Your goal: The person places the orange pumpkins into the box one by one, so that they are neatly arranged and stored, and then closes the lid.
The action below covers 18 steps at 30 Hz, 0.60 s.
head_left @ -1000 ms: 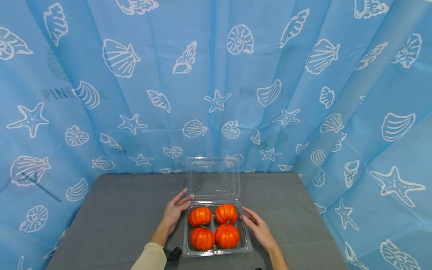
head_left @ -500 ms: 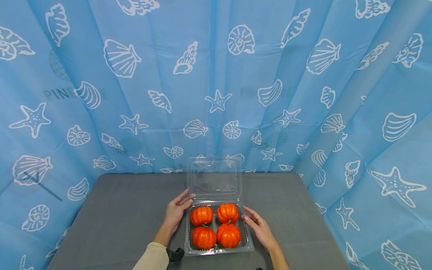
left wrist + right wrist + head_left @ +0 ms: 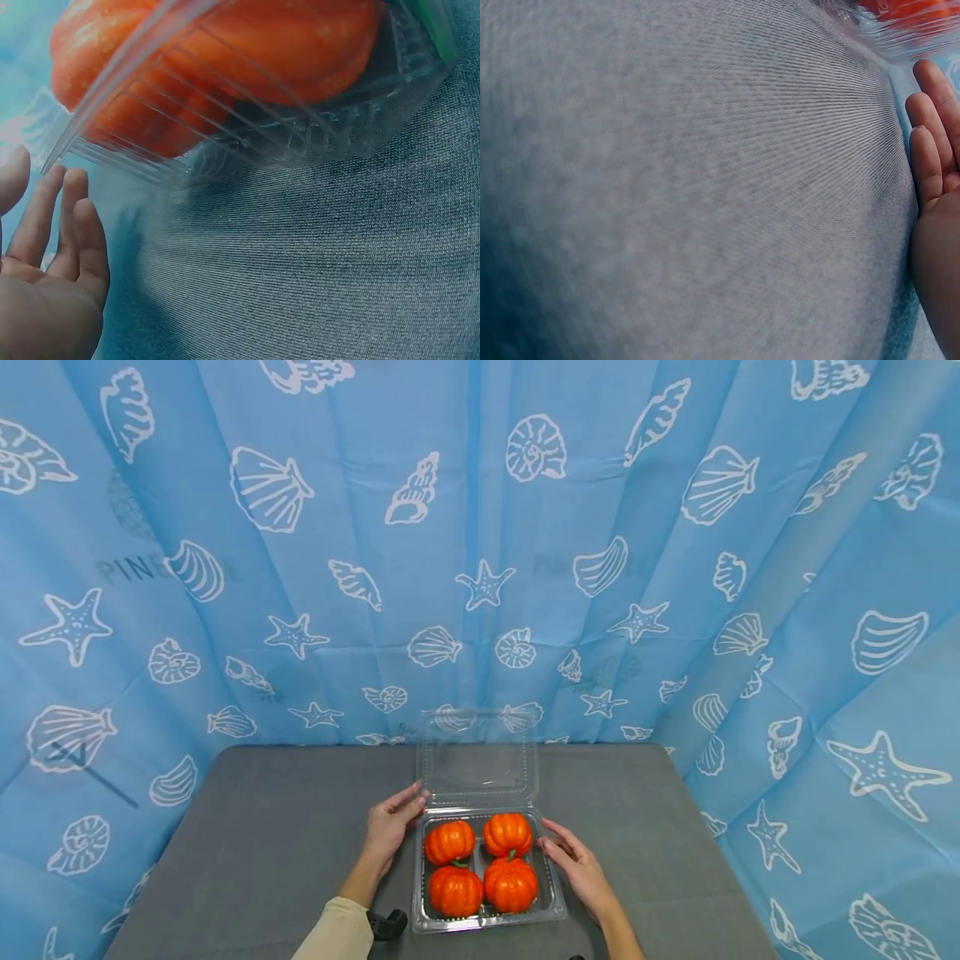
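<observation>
Several small orange pumpkins (image 3: pixel 456 891) sit in the compartments of a clear plastic clamshell container (image 3: pixel 491 924), two by two. Its transparent lid (image 3: pixel 478 762) stands raised at the back. My left hand (image 3: pixel 386 833) is at the container's back left corner, near the hinge; in the left wrist view its fingertips (image 3: pixel 54 177) reach the rim, fingers loosely extended. On the opposite side, my right hand (image 3: pixel 582 870) lies along the right rim with fingers extended. The right wrist view shows its fingers (image 3: pixel 927 112) fairly straight below the container's edge; its thumb is hidden there.
A grey cloth-covered table (image 3: pixel 292 827) lies under the container and extends to both sides. Blue curtains (image 3: pixel 360 543) with white seashell prints hang behind and beside it. A black device (image 3: pixel 387 927) is strapped at the left wrist.
Both hands keep their places at the container's sides. The container with the pumpkins has shifted very slightly to the right in view; the lid stays raised.
</observation>
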{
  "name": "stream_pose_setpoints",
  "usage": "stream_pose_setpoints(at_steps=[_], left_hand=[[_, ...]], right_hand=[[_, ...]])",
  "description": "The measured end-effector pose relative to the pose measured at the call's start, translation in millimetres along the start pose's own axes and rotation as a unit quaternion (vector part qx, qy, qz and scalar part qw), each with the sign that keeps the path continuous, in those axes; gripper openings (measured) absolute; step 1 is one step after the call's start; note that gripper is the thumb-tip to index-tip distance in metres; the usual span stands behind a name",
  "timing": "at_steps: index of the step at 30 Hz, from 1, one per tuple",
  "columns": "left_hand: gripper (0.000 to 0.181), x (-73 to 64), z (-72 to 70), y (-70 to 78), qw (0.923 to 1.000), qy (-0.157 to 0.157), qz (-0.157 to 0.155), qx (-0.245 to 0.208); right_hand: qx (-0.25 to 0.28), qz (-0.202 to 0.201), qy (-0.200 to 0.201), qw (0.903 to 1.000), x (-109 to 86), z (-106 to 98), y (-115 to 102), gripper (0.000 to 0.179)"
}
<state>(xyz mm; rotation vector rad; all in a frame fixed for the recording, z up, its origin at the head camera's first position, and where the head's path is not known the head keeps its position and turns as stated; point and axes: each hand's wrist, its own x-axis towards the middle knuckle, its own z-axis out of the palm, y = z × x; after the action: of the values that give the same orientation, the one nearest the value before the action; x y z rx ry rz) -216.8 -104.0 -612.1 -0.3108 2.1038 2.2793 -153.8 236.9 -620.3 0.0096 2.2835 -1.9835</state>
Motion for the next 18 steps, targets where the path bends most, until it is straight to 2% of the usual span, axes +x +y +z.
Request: stream_pose_setpoints(at_steps=[5, 9, 18], left_hand=[[0.038, 0.6, 0.9, 1.8, 0.9998, 0.018, 0.001, -0.003], [0.035, 2.2, 1.7, 1.5, 0.9996, 0.025, 0.007, -0.013], [0.031, 2.6, 0.2, 3.0, 0.9994, 0.016, 0.002, -0.031]], right_hand=[[0.005, 0.013, -0.013, 0.9998, -0.3, -0.9, -2.2, 0.051], [-0.004, 0.013, -0.007, 0.9999, 0.2, -0.2, -1.3, 0.05], [-0.003, 0.02, 0.007, 0.9998, 2.3, -0.7, 2.1, 0.047]])
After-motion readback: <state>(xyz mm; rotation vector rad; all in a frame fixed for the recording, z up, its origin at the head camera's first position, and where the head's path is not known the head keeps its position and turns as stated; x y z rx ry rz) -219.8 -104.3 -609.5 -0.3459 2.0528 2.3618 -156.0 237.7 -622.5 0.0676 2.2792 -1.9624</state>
